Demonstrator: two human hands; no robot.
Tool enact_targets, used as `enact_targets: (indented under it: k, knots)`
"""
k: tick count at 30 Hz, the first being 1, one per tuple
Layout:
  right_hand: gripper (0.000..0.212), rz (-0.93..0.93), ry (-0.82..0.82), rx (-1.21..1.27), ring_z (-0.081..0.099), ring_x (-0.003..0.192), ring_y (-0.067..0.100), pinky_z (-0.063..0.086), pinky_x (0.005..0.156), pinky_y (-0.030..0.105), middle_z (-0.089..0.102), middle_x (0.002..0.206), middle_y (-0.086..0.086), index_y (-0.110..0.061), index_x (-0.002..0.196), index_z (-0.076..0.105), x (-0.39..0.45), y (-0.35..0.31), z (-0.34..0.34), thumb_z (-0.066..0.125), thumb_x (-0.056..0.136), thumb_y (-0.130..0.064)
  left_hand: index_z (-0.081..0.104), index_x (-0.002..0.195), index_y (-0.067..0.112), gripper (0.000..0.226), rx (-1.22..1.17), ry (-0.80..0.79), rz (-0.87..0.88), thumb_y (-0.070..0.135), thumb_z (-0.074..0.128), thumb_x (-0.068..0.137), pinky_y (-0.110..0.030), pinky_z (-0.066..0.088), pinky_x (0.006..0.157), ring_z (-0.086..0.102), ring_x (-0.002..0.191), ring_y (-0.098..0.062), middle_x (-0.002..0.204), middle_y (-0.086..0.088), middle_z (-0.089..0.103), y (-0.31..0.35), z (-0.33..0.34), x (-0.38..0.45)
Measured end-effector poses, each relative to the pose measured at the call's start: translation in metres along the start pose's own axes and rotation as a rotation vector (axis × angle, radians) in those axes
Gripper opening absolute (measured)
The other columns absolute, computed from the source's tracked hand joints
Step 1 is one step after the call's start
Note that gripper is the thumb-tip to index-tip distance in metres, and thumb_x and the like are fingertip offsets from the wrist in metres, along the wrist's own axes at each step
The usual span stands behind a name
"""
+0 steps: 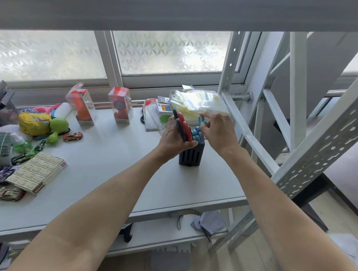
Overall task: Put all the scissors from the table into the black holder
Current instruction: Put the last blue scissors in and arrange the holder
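The black holder (191,155) stands on the desk (112,168), near the right edge, and blue scissors (195,134) are already packed in its top. A red and black pair of scissors (182,126) is held tight in the left hand (173,137), just above and beside the holder. A teal pair (202,120) is pinched by its handle in the fingers of the right hand (218,131), right over the holder. The blades are hidden behind the hands, so it cannot be told for sure how far in the teal pair is. The holder looks quite full, so a new pair could be stopped by the handles already inside. If it is pushed hard, the light holder could be tipped over or slid toward the edge, and the scissors could be spilled. Fingers could also be poked by a blade, because both hands are very close together. More scissors may be left among the toys (58,124) on the far left, where a dark pair (22,157) seems to lie, so one could be missed.
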State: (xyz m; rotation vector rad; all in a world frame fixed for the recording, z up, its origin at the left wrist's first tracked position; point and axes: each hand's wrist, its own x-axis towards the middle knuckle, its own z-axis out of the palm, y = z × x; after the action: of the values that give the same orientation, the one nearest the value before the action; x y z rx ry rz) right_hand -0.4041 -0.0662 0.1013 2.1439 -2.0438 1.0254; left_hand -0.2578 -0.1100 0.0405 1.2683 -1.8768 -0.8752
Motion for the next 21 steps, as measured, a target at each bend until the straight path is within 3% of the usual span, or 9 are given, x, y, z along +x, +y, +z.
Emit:
enact_targets:
  k: [7, 11, 13, 17, 21]
  knots:
    - [0.036, 0.075, -0.349, -0.075, 0.065, 0.105, 0.025, 0.046, 0.087, 0.029, 0.069, 0.115, 0.011, -0.013, 0.125, 0.063, 0.019, 0.003, -0.014, 0.065, 0.091, -0.025, 0.037, 0.113, 0.024, 0.070, -0.070, 0.002, -0.006, 0.033, 0.080, 0.059, -0.051, 0.057, 0.085, 0.062, 0.104, -0.032, 0.109, -0.015, 0.054, -0.005, 0.001, 0.004]
    - [0.066, -0.014, -0.525, -0.147, 0.049, 0.128, 0.025, 0.042, 0.104, 0.039, 0.050, 0.143, 0.006, -0.026, 0.146, 0.040, 0.018, 0.007, -0.013, 0.068, 0.087, -0.037, 0.038, 0.126, 0.020, 0.080, -0.157, 0.007, -0.026, 0.036, 0.085, 0.064, -0.051, 0.059, 0.083, 0.065, 0.105, -0.030, 0.112, -0.015, 0.058, -0.010, 0.003, 0.005]
    - [0.074, -0.065, -0.586, -0.123, 0.043, 0.132, 0.023, 0.039, 0.106, 0.038, 0.043, 0.147, 0.002, -0.030, 0.149, 0.034, 0.015, 0.006, -0.011, 0.071, 0.085, -0.032, 0.038, 0.127, 0.019, 0.081, -0.173, -0.012, -0.032, 0.035, 0.087, 0.064, -0.053, 0.059, 0.084, 0.068, 0.105, -0.030, 0.115, -0.016, 0.060, -0.014, 0.003, 0.008]
    - [0.056, -0.096, -0.650, -0.194, 0.045, 0.126, 0.023, 0.041, 0.102, 0.038, 0.051, 0.134, 0.001, -0.031, 0.138, 0.052, 0.019, 0.006, -0.001, 0.070, 0.084, -0.033, 0.044, 0.112, 0.013, 0.067, -0.152, -0.024, -0.008, 0.028, 0.084, 0.060, -0.055, 0.057, 0.084, 0.063, 0.102, -0.037, 0.111, -0.024, 0.054, -0.014, -0.001, 0.009]
    - [0.054, -0.110, -0.675, -0.158, 0.047, 0.116, 0.020, 0.040, 0.094, 0.035, 0.053, 0.115, 0.000, -0.035, 0.137, 0.052, 0.023, 0.010, -0.001, 0.068, 0.086, -0.040, 0.046, 0.116, 0.009, 0.072, -0.148, -0.084, -0.003, 0.034, 0.087, 0.062, -0.052, 0.058, 0.083, 0.066, 0.103, -0.033, 0.112, -0.021, 0.058, -0.017, -0.007, 0.011]
